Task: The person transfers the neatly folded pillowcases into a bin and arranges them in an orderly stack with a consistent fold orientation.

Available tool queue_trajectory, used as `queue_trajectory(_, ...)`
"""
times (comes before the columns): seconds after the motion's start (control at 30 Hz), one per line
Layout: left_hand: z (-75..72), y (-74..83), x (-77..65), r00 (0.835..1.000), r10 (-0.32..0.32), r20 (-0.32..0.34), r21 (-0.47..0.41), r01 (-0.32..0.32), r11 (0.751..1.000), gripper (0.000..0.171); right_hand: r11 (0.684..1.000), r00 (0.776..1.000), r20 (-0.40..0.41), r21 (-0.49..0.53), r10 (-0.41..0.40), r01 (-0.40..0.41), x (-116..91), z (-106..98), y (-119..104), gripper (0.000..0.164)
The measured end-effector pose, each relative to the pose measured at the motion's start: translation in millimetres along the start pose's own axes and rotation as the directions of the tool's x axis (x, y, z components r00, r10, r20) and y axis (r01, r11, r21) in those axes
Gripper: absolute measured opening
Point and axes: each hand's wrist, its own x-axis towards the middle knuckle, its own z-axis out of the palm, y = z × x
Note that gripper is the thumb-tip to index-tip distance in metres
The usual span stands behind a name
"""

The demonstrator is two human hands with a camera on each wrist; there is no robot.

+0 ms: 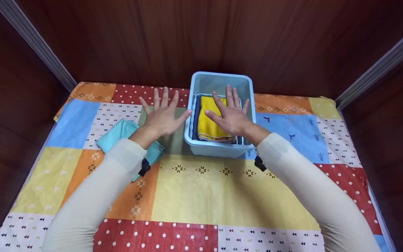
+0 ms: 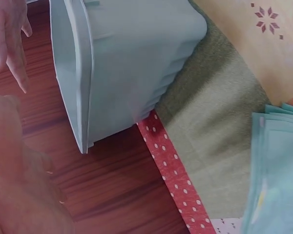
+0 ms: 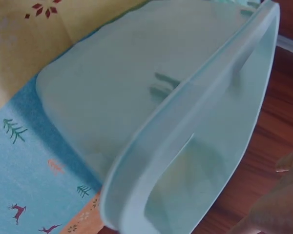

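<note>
A light blue plastic bin [image 1: 208, 151] stands at the back middle of the table. Inside it lie a folded yellow cloth [image 1: 210, 117] and, along its left side, a dark blue cloth [image 1: 196, 119]. My right hand [image 1: 234, 119] is spread over the bin with straight fingers and holds nothing. To the left of the bin, my left hand [image 1: 163, 117] is also spread, its thumb tip overlapping the bin's rim in the head view. A folded turquoise cloth [image 1: 117, 133] lies under my left forearm, partly hidden by it; its layered edge shows in the left wrist view.
A patchwork-patterned cloth [image 1: 194, 196] covers the table. Dark wooden panels [image 1: 152, 42] rise behind and at both sides, with grey metal strips [image 1: 40, 38] in the corners. A small black device [image 1: 145, 167] sits at each wrist.
</note>
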Motion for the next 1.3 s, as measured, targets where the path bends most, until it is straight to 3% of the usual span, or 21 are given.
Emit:
queue_trajectory(0.67, 19.8, -50.7, -34.0, 0.999, -0.042, 0.023, -0.063, 0.044, 0.997, 0.089, 0.993, 0.991, 0.060, -0.020, -0.118, 0.119, 1, 26, -36, 0.080)
queue_trajectory(0.93, 29.5, -74.4, -55.0, 0.997, -0.071, 0.016, -0.103, 0.072, 0.992, 0.086, 0.987, 0.985, 0.065, -0.016, -0.158, 0.159, 1, 34, -49, 0.081)
queue_trajectory(1.3, 36.9, -106.1, -84.2, 0.992, -0.124, 0.027, -0.136, 0.127, 0.982, 0.094, 0.975, 0.974, 0.093, -0.060, -0.207, 0.213, 0, 47, -74, 0.084)
